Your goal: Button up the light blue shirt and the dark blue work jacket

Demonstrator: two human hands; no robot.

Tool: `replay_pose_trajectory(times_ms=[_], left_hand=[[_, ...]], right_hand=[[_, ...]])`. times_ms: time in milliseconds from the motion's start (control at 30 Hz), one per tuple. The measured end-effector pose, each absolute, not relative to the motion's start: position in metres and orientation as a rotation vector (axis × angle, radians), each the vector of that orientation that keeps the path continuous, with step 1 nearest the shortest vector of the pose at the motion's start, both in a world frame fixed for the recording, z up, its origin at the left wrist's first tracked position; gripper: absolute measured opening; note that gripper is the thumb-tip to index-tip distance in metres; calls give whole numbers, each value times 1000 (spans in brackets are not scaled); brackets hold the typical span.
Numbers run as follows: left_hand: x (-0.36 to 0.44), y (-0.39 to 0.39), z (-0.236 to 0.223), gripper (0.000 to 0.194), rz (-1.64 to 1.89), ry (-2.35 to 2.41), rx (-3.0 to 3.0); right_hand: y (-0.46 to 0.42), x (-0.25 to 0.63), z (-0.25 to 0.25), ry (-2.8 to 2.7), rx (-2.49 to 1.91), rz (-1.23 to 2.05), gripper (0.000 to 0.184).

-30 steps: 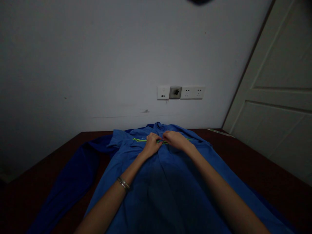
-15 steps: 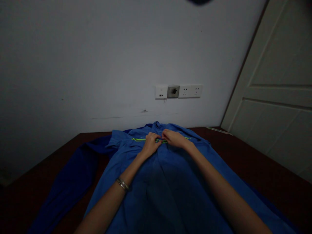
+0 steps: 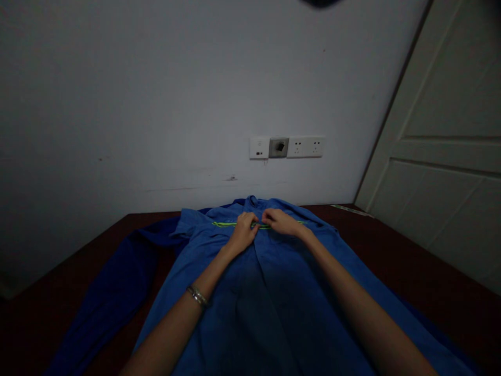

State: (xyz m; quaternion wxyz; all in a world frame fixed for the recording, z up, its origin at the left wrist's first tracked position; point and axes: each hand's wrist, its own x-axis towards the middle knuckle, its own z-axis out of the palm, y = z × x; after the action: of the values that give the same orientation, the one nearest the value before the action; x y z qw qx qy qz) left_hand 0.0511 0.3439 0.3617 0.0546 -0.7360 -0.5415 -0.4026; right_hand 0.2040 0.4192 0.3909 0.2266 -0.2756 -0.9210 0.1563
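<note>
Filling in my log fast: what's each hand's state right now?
Left hand: fingers curled at the blue shirt; whether its grip holds fabric cannot be told.
Right hand: fingers bunched over the blue shirt; whether it holds anything cannot be told.

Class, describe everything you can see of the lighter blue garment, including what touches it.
The lighter blue garment looks like soft, creased fabric, lying spread with its collar toward the wall. A short sleeve shows at picture left; a yellow-green stripe crosses the chest, and a lengthwise edge or fold runs below it. Darker blue cloth, apparently underneath, shows beside it on a dark red-brown surface. The left hand and right hand are at the stripe; their exact grip is unclear.
</note>
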Motion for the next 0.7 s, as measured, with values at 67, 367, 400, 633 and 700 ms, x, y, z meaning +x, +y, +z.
replay_pose_trajectory(times_ms=[67, 367, 400, 633, 700], left_hand=[[51, 344, 363, 8, -1272, -1665, -2237], [47, 342, 374, 5, -1402, -1732, -2249], [46, 343, 375, 5, -1403, -1742, -2267], [41, 343, 375, 6, -1435, -1754, -2358], [40, 343, 374, 6, -1457, -1756, -2368]], right_hand=[[420, 203, 390, -2527, -748, 449, 12], [409, 207, 403, -2566, -755, 319, 12], [408, 207, 403, -2569, -750, 307, 12], [415, 203, 393, -2549, -714, 385, 11], [417, 203, 391, -2548, -711, 443, 12]])
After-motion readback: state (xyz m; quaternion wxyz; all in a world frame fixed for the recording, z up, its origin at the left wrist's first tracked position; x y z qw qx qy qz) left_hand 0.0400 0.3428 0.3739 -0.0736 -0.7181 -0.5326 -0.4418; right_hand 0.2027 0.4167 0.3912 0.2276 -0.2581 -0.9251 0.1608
